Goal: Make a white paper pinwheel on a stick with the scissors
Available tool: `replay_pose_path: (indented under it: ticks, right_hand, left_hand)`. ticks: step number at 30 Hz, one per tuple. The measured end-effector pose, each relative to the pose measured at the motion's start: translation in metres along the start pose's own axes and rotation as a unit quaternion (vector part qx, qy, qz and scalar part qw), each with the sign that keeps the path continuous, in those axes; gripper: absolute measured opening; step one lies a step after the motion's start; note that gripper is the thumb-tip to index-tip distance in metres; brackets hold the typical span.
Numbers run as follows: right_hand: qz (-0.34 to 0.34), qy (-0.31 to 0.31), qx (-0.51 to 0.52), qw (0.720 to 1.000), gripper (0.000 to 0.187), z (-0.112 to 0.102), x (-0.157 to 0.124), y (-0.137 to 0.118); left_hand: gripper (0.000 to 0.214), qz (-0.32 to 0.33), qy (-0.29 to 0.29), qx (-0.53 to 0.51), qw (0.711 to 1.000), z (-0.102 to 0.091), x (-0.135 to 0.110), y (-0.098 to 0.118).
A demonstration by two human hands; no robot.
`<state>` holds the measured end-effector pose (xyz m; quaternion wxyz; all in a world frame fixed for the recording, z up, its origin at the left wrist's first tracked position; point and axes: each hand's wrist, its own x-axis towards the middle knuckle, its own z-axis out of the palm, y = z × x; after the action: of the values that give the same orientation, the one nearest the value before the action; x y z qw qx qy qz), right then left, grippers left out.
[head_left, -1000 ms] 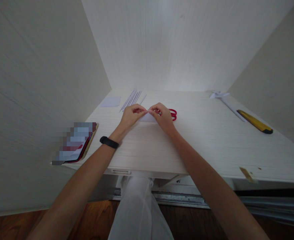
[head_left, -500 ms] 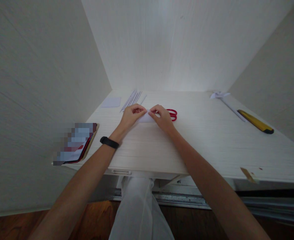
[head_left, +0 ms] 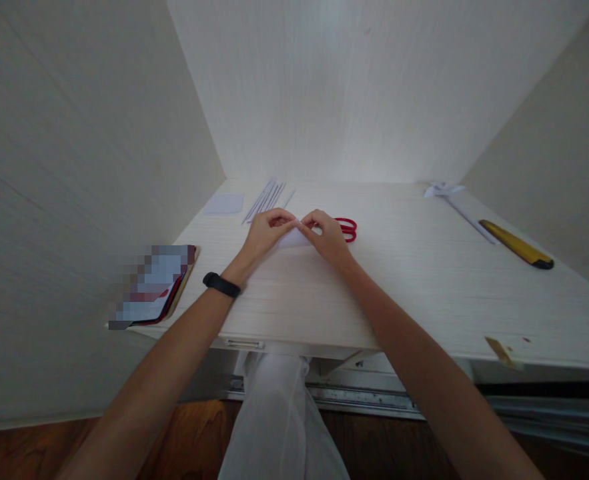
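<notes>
Left grip (head_left: 267, 230), right grip (head_left: 328, 235), paper (head_left: 289, 239) unmoved

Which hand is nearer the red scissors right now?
Right. The right hand lies directly in front of the red scissors, hiding all but their handles. The left hand is further left, across the small white paper that both hands pinch.

A blurred booklet (head_left: 151, 287) lies at the tabletop's (head_left: 424, 280) near left corner, a paper square (head_left: 224, 204) and thin strips (head_left: 267, 198) by the far left corner, a yellow knife (head_left: 517, 244) along the right edge.
</notes>
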<state>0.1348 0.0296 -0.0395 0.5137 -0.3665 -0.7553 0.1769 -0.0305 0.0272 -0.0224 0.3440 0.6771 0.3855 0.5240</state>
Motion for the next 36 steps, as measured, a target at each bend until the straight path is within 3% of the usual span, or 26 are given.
replay_pose_path:
  ticks: [5,11,29,36]
  right_hand:
    - [0.033,-0.022,0.006,0.999,0.011,0.001,0.000,0.005]
    - [0.053,0.002,-0.002,0.999,0.011,-0.002,0.000,0.004]
    - [0.069,-0.010,0.033,0.997,0.011,-0.002,0.003,0.003]
    - [0.077,0.003,0.015,0.997,0.009,-0.004,0.002,0.006]
  left_hand:
    - [0.024,0.004,0.037,0.017,0.999,-0.004,0.002,-0.005]
    - [0.021,-0.004,0.105,0.015,0.994,-0.010,0.007,-0.010]
    - [0.016,0.007,0.114,0.008,0.993,-0.011,0.006,-0.009]
    - [0.019,-0.016,0.147,-0.002,0.989,-0.013,0.007,-0.008]
